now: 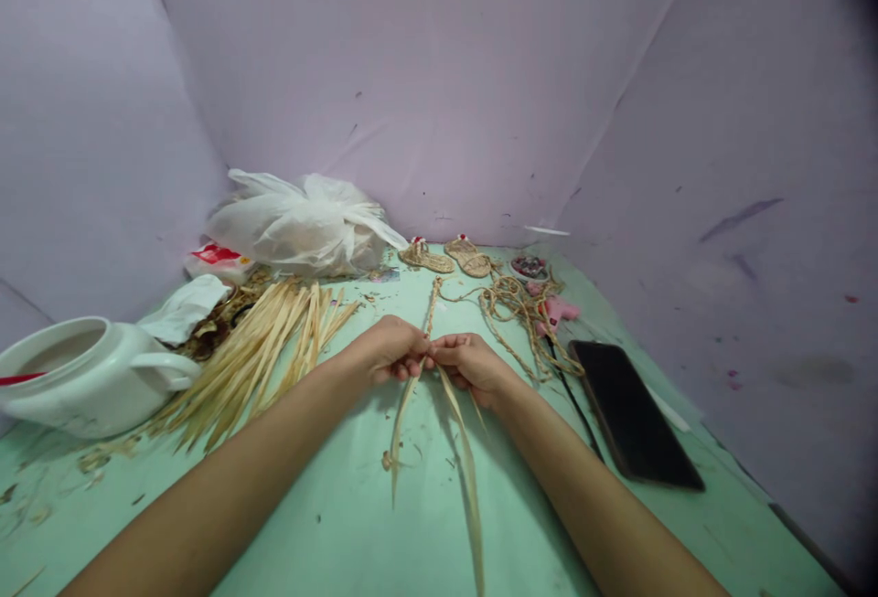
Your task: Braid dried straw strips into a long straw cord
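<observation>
My left hand (pixel 400 348) and my right hand (pixel 473 363) meet at the middle of the green surface, fingers pinched together. Both are closed on a thin braid (pixel 432 309) of dry straw-coloured strips, whose finished end points away from me. Loose ends of the strips (pixel 461 437) hang out below my fingers toward me, one much longer than the others. My fingertips hide the exact crossing of the strips. Left of my left hand lies a fanned bundle of dry strips (pixel 264 341). To the right of the braid is a tangled heap of braided cord (pixel 514 304).
A white pot (pixel 102 387) stands at left, near a tied white plastic bag (pixel 308 227). Two small woven sandals (pixel 445 257) sit at the back. On the right are a bowl of small items (pixel 530 269), a pink glue gun (pixel 559 312) with black cable, and a dark phone (pixel 635 414).
</observation>
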Motion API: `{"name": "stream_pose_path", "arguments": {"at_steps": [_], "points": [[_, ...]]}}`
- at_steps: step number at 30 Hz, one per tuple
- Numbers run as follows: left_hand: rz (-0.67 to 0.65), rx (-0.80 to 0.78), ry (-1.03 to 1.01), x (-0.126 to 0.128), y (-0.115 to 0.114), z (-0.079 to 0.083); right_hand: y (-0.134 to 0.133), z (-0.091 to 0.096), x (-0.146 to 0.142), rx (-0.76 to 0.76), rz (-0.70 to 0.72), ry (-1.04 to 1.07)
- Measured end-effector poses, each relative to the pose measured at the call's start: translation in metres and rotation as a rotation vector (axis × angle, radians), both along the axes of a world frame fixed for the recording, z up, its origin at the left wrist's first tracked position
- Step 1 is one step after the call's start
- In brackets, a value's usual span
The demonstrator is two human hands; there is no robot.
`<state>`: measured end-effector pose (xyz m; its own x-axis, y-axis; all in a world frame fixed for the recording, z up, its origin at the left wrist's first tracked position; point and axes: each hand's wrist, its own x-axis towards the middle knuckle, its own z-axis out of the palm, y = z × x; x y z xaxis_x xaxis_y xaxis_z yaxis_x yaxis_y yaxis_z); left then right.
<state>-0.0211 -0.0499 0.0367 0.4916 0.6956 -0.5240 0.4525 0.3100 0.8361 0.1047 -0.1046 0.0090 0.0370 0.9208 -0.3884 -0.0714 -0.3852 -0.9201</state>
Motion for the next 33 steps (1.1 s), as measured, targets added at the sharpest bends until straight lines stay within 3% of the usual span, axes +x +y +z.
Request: {"name": "stream_pose_path", "arguments": {"at_steps": [2,5,9,11,13,16,19,22,26,29,31,33], "points": [[-0.053,-0.101,-0.061,0.002,0.0,-0.005,0.001,0.0,0.003,0.012,0.029,-0.047],[-0.075,-0.023,0.03,0.005,-0.003,-0.008,0.002,0.0,0.007,0.087,0.079,-0.218],[-0.067,0.221,0.338,0.009,-0.006,-0.009,-0.001,0.0,0.005,0.304,0.191,-0.77],[-0.031,0.318,0.388,0.011,-0.008,-0.011,-0.006,0.003,0.001,0.37,0.22,-1.085],[0.007,0.35,0.344,0.012,-0.009,-0.015,-0.01,0.007,-0.004,0.362,0.229,-1.316],[0.037,0.284,0.25,0.013,-0.011,-0.018,-0.016,0.017,-0.013,0.274,0.225,-1.479],[0.1,0.205,0.189,0.015,-0.013,-0.016,-0.022,0.028,-0.022,0.153,0.213,-1.512],[0.159,0.102,0.132,0.014,-0.013,-0.013,-0.029,0.035,-0.034,0.126,0.258,-1.519],[0.07,0.029,0.062,0.008,-0.008,-0.012,-0.037,0.041,-0.048,0.138,0.381,-1.502],[-0.006,0.06,0.088,0.002,-0.002,-0.01,-0.036,0.043,-0.041,0.177,0.426,-1.396],[-0.045,0.076,0.095,-0.002,0.002,-0.008,-0.03,0.041,-0.026,0.218,0.386,-1.227],[-0.092,0.07,0.061,-0.006,0.007,-0.007,-0.02,0.036,-0.009,0.24,0.198,-1.008]]}}
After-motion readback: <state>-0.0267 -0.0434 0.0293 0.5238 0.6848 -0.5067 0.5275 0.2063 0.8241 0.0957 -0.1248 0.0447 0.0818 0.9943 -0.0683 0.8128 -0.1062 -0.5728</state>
